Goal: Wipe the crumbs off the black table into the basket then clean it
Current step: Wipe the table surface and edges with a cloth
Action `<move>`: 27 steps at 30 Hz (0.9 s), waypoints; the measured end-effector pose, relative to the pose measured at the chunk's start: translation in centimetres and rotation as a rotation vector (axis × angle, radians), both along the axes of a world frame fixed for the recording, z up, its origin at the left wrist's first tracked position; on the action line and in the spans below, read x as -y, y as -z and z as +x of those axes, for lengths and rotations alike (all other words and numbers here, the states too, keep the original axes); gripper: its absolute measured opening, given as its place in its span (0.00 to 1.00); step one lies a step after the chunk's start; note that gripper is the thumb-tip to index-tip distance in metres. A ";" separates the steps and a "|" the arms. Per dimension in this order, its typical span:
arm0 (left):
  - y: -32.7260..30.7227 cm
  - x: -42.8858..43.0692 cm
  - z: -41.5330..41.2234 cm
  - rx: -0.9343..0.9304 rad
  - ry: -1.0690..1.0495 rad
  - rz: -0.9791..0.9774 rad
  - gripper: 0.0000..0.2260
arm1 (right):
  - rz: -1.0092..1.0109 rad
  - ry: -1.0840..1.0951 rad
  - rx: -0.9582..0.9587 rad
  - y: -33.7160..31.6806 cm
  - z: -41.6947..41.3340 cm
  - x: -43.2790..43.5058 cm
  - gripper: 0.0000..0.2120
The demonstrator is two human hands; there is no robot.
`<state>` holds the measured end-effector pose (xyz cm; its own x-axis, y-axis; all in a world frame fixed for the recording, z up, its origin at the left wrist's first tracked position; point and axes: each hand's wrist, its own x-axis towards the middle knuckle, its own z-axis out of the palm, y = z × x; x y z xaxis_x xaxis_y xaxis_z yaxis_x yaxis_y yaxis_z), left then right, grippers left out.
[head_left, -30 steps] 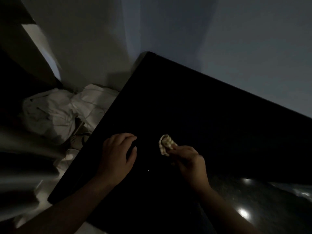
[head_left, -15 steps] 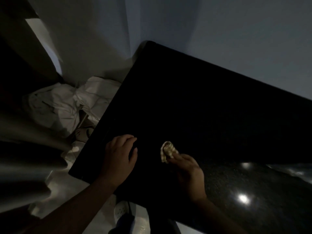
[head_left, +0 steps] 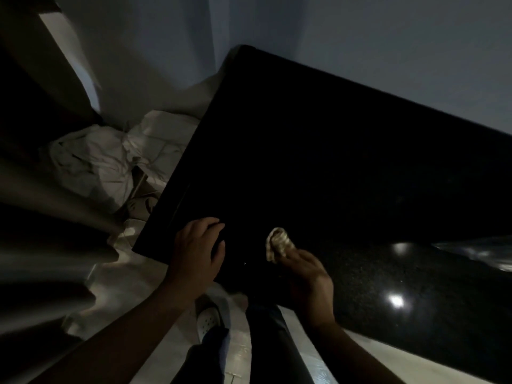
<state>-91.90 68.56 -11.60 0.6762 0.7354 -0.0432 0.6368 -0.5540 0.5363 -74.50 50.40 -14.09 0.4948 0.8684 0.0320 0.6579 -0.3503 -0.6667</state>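
Observation:
The black table (head_left: pixel 318 151) fills the middle and right of the dim head view. My left hand (head_left: pixel 198 252) rests on the tabletop near its near left corner, fingers bent, with nothing visible in it. My right hand (head_left: pixel 307 275) pinches a small crumpled pale checked cloth (head_left: pixel 278 242) at its fingertips and holds it against the tabletop. A tiny white crumb (head_left: pixel 245 263) lies on the table between the two hands.
Crumpled white bags or cloth (head_left: pixel 110 159) lie on the floor left of the table. A curtain (head_left: pixel 41 223) hangs at far left. A glossy dark speckled surface (head_left: pixel 415 289) adjoins the table at right. My foot in a white shoe (head_left: pixel 209 320) stands below the table's edge.
The view has pulled back, so the table's near edge and my foot now show. Both hands keep nearly the same pose and spot on the tabletop.

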 end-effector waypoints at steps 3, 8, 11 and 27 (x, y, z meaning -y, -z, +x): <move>0.2 0.2 -0.9 -0.042 0.017 0.024 0.20 | 0.033 -0.057 -0.085 -1.4 -1.7 0.5 0.16; 0.3 0.6 -2.5 -0.042 0.047 0.021 0.20 | 0.159 0.147 -0.104 -2.2 0.5 -0.5 0.22; 0.2 0.8 -3.2 -0.040 0.067 0.021 0.20 | 0.043 0.184 0.034 -1.3 -1.0 -0.1 0.20; -0.1 -0.4 -5.2 -0.046 0.172 -0.044 0.23 | -0.031 -0.025 -0.058 -0.7 -7.7 3.2 0.14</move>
<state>-97.15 68.93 -11.46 0.7883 0.6060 -0.1065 0.5591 -0.6333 0.5352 -82.24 47.22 -13.40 0.4729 0.8808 -0.0234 0.6274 -0.3553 -0.6929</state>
